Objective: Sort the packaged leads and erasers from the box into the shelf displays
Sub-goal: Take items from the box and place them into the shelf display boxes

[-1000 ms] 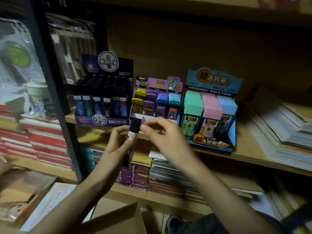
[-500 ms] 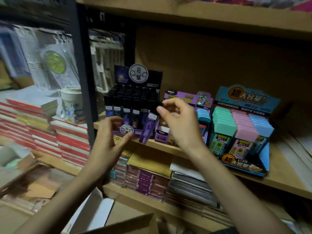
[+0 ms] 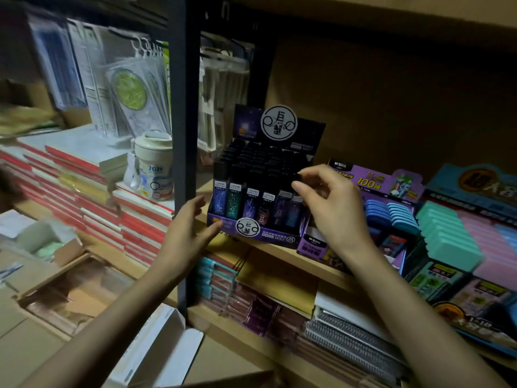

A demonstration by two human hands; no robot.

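A black and purple display of lead tubes [image 3: 260,191] stands on the wooden shelf [image 3: 279,247]. My right hand [image 3: 327,203] pinches the black cap of a lead tube [image 3: 293,208] standing at the display's front right corner. My left hand [image 3: 190,231] is open, its fingers touching the display's front left corner. Right of it stand a purple display of small lead cases [image 3: 386,208] and a blue display with green and pink erasers [image 3: 458,242].
A black shelf post [image 3: 181,135] rises just left of my left hand. Red-edged book stacks [image 3: 112,208] and a white mug [image 3: 154,166] lie left of it. Open cardboard boxes [image 3: 70,284] sit below. Notebooks [image 3: 321,317] fill the lower shelf.
My right hand carried the lead tube up from in front of the shelf and set it upright into the display's front row. My left hand let go of it and moved to the display's corner.
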